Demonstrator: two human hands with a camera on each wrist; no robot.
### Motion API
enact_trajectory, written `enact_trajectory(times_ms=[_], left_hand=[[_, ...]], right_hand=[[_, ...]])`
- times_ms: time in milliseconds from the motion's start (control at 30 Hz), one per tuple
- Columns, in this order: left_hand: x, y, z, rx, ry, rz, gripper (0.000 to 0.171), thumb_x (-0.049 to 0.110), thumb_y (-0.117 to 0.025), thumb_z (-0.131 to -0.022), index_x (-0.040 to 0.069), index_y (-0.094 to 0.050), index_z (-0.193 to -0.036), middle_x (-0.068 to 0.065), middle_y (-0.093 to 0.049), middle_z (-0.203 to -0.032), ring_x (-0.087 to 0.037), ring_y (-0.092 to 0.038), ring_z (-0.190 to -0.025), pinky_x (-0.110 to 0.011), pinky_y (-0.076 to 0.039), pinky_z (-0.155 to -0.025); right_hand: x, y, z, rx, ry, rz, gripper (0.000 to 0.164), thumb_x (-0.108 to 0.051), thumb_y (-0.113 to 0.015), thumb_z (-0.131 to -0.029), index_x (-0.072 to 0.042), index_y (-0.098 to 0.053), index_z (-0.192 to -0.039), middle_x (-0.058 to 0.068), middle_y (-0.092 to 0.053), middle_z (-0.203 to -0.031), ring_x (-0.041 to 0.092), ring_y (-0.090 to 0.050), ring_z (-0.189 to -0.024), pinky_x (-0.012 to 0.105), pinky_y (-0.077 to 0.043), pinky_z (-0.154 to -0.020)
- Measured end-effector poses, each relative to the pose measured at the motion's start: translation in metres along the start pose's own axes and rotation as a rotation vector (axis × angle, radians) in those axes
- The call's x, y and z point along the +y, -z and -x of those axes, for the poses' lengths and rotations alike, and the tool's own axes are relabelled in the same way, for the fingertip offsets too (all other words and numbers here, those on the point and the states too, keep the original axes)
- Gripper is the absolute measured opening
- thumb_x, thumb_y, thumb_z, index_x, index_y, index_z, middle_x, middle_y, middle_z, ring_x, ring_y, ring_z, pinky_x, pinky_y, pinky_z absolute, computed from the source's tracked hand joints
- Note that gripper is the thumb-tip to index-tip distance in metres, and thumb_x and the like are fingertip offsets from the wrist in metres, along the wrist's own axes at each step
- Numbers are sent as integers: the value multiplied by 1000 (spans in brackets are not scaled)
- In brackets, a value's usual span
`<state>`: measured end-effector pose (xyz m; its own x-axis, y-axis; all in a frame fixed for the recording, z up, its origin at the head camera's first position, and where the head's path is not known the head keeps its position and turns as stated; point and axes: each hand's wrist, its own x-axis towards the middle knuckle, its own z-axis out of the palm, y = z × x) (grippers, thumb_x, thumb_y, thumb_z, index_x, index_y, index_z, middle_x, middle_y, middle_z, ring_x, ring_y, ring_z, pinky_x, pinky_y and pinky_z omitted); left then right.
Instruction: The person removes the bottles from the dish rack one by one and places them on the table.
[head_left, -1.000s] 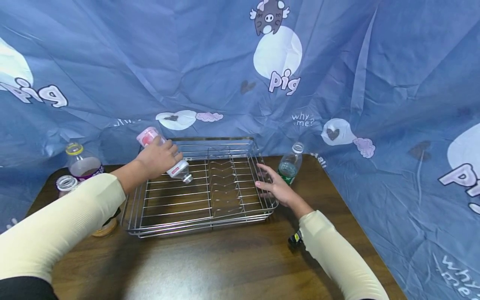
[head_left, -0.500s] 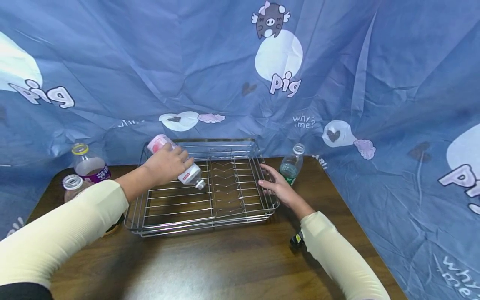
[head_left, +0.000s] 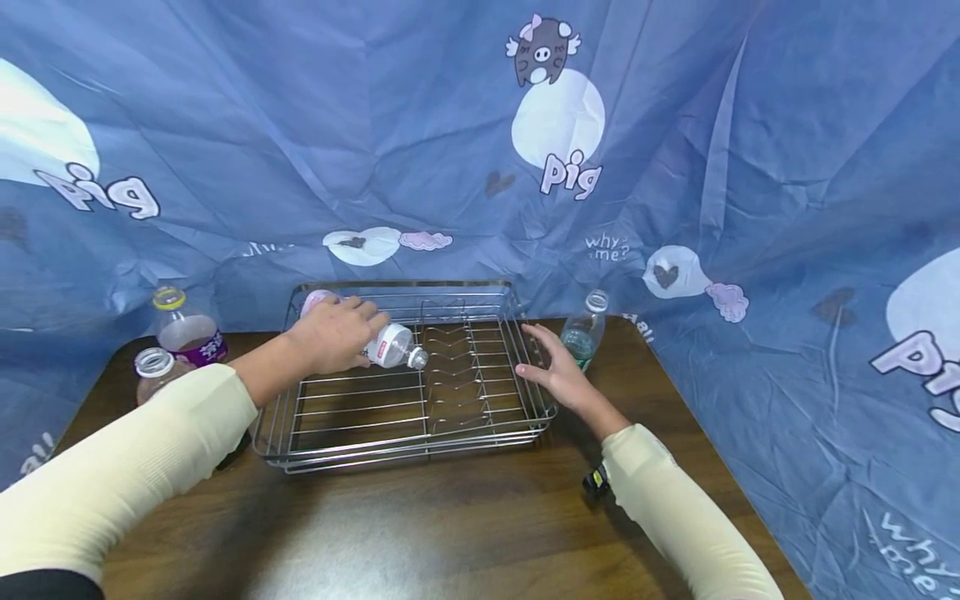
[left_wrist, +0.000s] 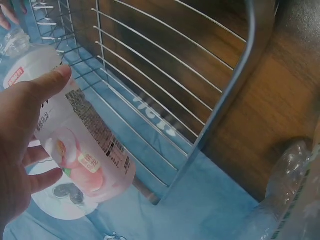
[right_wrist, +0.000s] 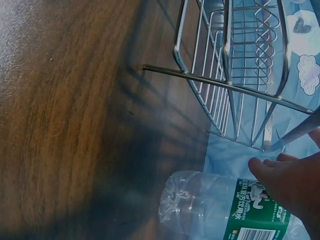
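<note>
My left hand point(head_left: 333, 335) grips a plastic drink bottle point(head_left: 392, 345) with a pink and white peach label, tilted over the left half of a wire dish rack point(head_left: 405, 454). The bottle's neck points right and slightly toward me; in the left wrist view its peach-printed base point(left_wrist: 95, 167) lies near the rack's bars. At the rack's right end is my right hand point(head_left: 558, 371), thumb and fingers spread around the rim with nothing held. Whether it touches the rim cannot be told. Just behind that hand stands a clear bottle with a green label point(head_left: 583, 329).
A yellow-necked bottle with a purple label point(head_left: 197, 346) stands at the table's back left. Nearer, another open-necked bottle point(head_left: 153, 367) is partly hidden by the left sleeve. A blue cloth with pig prints point(head_left: 450, 150) hangs behind the brown wooden table point(head_left: 420, 533).
My left hand has carried the peach bottle rightward over the rack, and the bottle now lies flatter. The right hand stays by the rack's right end. The head view has shifted slightly.
</note>
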<state>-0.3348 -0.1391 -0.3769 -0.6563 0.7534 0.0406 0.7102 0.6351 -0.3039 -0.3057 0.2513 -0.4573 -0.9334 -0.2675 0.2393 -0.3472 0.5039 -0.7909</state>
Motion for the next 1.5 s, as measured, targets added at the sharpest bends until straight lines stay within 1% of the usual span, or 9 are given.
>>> enact_trajectory(times_ms=[133, 267, 400, 500, 633, 867, 1100, 1400, 1500], left_hand=[[2, 1, 2, 23, 19, 35, 78, 50, -83, -79, 4, -55, -135, -17, -64, -120, -36, -63, -110, -56, -54, -88], [5, 1, 2, 40, 59, 110, 78, 49, -84, -78, 4, -56, -135, -16, -64, -122, -36, -62, -112, -54, -54, -91], [10, 2, 2, 50, 86, 180, 78, 49, -85, -77, 4, -57, -134, -14, -64, -119, -33, -63, -107, -50, -56, -86], [12, 5, 2, 62, 104, 205, 79, 51, -84, -78, 4, -56, -136, -14, -64, -120, -33, -63, -106, -49, -56, -85], [14, 11, -1, 108, 137, 273, 80, 52, -82, -80, 4, -54, -138, -18, -63, -127, -36, -63, -110, -50, -57, -85], [19, 24, -8, 161, 229, 467, 82, 52, -81, -81, 6, -52, -143, -16, -63, -127, -30, -64, -108, -48, -57, -76], [22, 28, -9, 161, 256, 506, 83, 52, -82, -80, 6, -52, -142, -13, -65, -120, -27, -64, -101, -46, -57, -74], [24, 25, -10, 164, 290, 639, 86, 52, -81, -81, 8, -47, -146, -12, -63, -126, -28, -63, -102, -48, -55, -84], [28, 26, -12, 190, 288, 725, 84, 50, -82, -80, 6, -49, -144, -10, -65, -120, -27, -64, -100, -46, -55, -85]], right_hand=[[-7, -1, 0, 19, 39, -44, 77, -3, -76, -86, 4, -36, -152, 29, -33, -155, 43, -31, -144, 53, -21, -120], [-30, 2, 3, 26, 73, -115, 78, 6, -74, -84, 12, -33, -150, 35, -35, -151, 50, -36, -138, 58, -25, -117], [-52, 6, 7, 45, 68, -51, 77, 3, -76, -83, 15, -36, -147, 37, -35, -150, 51, -33, -140, 60, -22, -118], [-59, 8, 7, 32, 43, -64, 79, 4, -74, -84, 15, -31, -149, 37, -31, -153, 49, -29, -143, 56, -20, -120], [-58, 7, 4, 8, 17, -157, 85, 9, -72, -85, 13, -21, -153, 35, -26, -156, 47, -24, -147, 51, -19, -122], [-46, 5, -1, 8, 24, -179, 87, 8, -73, -84, 9, -21, -155, 35, -26, -156, 50, -23, -145, 53, -19, -121], [-21, -3, -7, 16, 26, -177, 88, 6, -74, -85, 2, -23, -157, 28, -26, -159, 44, -26, -146, 50, -19, -122], [-24, -1, -9, 54, 79, -46, 83, -5, -79, -84, -3, -35, -155, 22, -36, -155, 41, -35, -141, 50, -25, -120], [-43, 1, -6, 44, 98, -49, 81, -1, -79, -84, 3, -35, -152, 25, -36, -154, 43, -34, -142, 51, -25, -120]])
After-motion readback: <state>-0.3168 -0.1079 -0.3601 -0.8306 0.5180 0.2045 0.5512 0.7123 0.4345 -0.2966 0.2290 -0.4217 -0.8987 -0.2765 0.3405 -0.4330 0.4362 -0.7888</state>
